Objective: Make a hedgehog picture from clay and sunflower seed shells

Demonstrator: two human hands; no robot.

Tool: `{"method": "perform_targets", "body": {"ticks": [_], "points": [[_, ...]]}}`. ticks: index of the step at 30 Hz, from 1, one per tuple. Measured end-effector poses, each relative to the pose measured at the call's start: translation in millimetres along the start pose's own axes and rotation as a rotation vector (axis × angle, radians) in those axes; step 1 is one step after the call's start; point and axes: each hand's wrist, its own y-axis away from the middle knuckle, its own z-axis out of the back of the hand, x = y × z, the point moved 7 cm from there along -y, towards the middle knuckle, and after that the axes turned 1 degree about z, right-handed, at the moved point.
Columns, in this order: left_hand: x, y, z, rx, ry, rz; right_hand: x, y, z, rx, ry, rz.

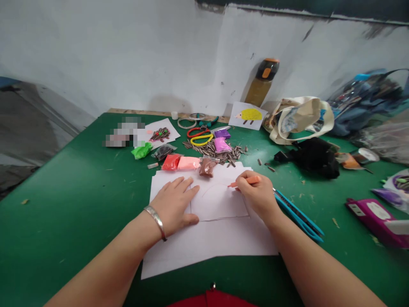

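Observation:
My left hand (pixel 177 202) lies flat with fingers spread, pressing on the left part of a small white sheet of paper (pixel 220 207). That sheet rests on larger white paper (pixel 204 243). Between the fingers of my right hand (pixel 258 194) is an orange marker (pixel 247 182), its tip touching the small sheet. A thin, faint curved line runs leftward from the tip. Just above the sheets sit packets of red clay (pixel 171 162), pink clay (pixel 189 163) and brown clay (pixel 207 167). A blue-handled utility knife (pixel 298 215) lies to the right of my right hand.
Behind the packets are sunflower seeds (pixel 209 149), yellow-handled scissors (pixel 202 139) and a purple packet (pixel 222 134). A hedgehog drawing (pixel 247 116) and a bottle (pixel 262 83) lean on the wall. To the right are a cloth bag (pixel 277 132), a black bag (pixel 316 157) and a magenta case (pixel 373 219).

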Motion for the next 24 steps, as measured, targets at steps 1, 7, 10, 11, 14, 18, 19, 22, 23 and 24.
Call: {"method": "perform_targets", "body": {"ticks": [1, 7, 10, 11, 14, 18, 19, 22, 23, 24], "points": [[-0.1, -0.1, -0.1, 0.007, -0.004, 0.002, -0.6, -0.3, 0.8, -0.002, 0.017, 0.003], [-1.5, -0.3, 0.2, 0.054, -0.027, 0.018, -3.8, -1.8, 3.3, 0.03, 0.112, -0.009], [-1.1, 0.0, 0.4, 0.041, -0.027, 0.016, -2.7, -2.6, 4.7, 0.035, 0.162, -0.002], [-0.7, 0.1, 0.3, 0.033, -0.024, 0.015, -2.5, -2.9, 4.9, 0.039, 0.172, -0.002], [0.1, 0.5, 0.8, 0.012, -0.004, 0.016, -2.8, -4.1, 5.5, 0.055, 0.169, -0.004], [-0.3, 0.9, 1.1, 0.029, -0.007, 0.022, -0.7, -3.6, 8.8, 0.035, 0.037, -0.019], [-0.7, 1.0, 1.0, 0.041, -0.012, 0.025, 0.6, -2.6, 9.3, 0.024, -0.031, -0.027], [-1.7, 1.0, 1.7, 0.059, -0.015, 0.031, 7.0, 2.3, 3.2, 0.051, -0.239, -0.04], [-2.1, 1.0, 2.3, 0.055, -0.012, 0.03, 9.9, 4.6, -1.3, 0.087, -0.286, -0.041], [-2.5, 0.9, 2.9, 0.047, -0.008, 0.028, 13.0, 7.2, -6.6, 0.132, -0.323, -0.04]]}}
